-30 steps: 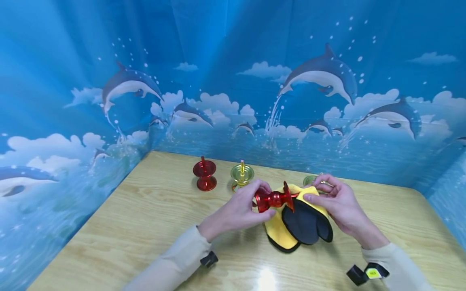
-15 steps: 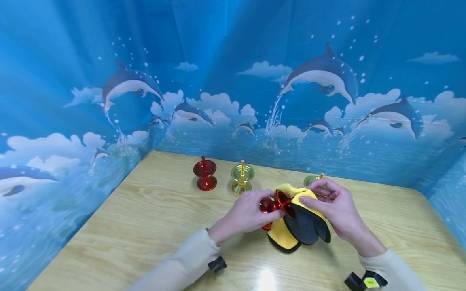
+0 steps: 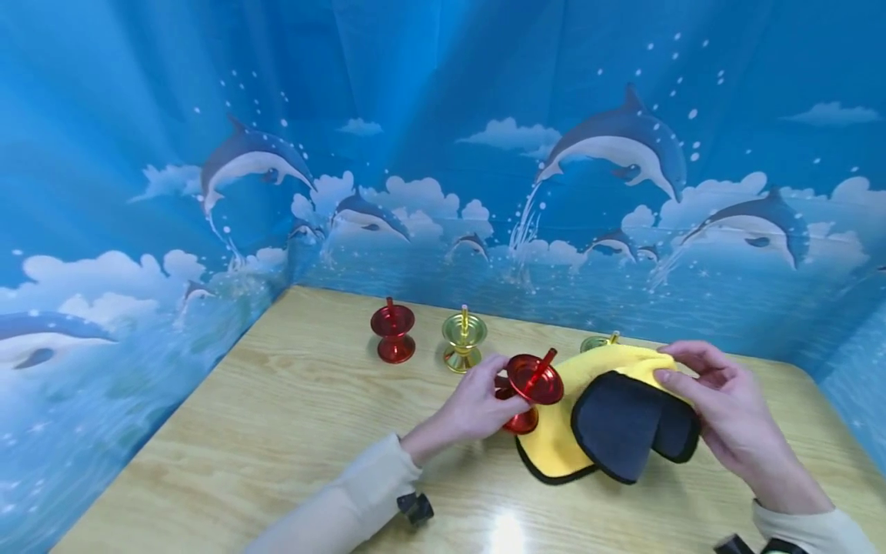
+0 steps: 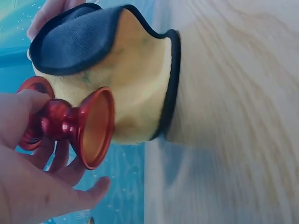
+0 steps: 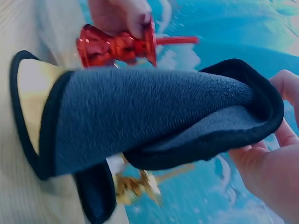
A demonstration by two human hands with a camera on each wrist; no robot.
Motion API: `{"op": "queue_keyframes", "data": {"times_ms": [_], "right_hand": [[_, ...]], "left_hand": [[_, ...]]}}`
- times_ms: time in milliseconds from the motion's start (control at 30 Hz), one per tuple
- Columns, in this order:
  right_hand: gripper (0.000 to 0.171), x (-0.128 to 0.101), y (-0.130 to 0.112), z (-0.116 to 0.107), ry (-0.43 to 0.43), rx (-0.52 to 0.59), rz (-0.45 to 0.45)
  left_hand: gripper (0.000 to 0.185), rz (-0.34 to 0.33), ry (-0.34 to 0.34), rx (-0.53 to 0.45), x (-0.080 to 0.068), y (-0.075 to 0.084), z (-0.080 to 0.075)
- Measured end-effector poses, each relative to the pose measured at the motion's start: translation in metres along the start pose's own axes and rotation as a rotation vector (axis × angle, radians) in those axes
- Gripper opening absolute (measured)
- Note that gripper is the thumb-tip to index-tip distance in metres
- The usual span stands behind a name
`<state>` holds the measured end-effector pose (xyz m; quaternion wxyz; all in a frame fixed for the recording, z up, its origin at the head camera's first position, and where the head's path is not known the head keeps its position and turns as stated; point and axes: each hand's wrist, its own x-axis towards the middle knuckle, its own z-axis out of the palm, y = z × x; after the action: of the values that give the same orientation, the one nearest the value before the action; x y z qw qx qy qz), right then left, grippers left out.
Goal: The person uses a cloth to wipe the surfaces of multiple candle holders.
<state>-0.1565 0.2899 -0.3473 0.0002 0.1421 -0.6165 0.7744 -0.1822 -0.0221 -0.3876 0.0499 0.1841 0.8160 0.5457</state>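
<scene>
Since half a second earlier, the red candlestick (image 3: 529,388), gripped by the left hand (image 3: 477,404), was tilted upright. The cloth (image 3: 609,419), pinched by the right hand (image 3: 727,415), was drawn rightward, perhaps clear of it. Bare table (image 3: 277,431) was left open leftward.

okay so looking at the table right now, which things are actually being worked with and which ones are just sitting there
In hand:
- red candlestick, gripped by the left hand
- yellow and dark grey cloth, held at its edge by the right hand

Just sitting there:
- second red candlestick, upright at the back
- gold candlestick beside it
- another gold piece, mostly hidden behind the cloth
</scene>
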Motion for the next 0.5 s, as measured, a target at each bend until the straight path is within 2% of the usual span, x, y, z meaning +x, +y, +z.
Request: {"op": "queue_keyframes", "data": {"times_ms": [167, 367, 500], "right_hand": [[0.041, -0.010, -0.011, -0.026, 0.068, 0.040, -0.033], [0.038, -0.024, -0.025, -0.050, 0.197, -0.032, -0.023], [0.039, -0.031, -0.032, -0.064, 0.236, -0.043, -0.064]], "left_hand": [[0.048, -0.004, 0.026, -0.060, 0.002, -0.001, 0.006], [0.047, -0.019, 0.041, -0.144, 0.010, -0.005, 0.013], [0.045, -0.042, 0.045, -0.181, 0.016, -0.007, 0.016]]}}
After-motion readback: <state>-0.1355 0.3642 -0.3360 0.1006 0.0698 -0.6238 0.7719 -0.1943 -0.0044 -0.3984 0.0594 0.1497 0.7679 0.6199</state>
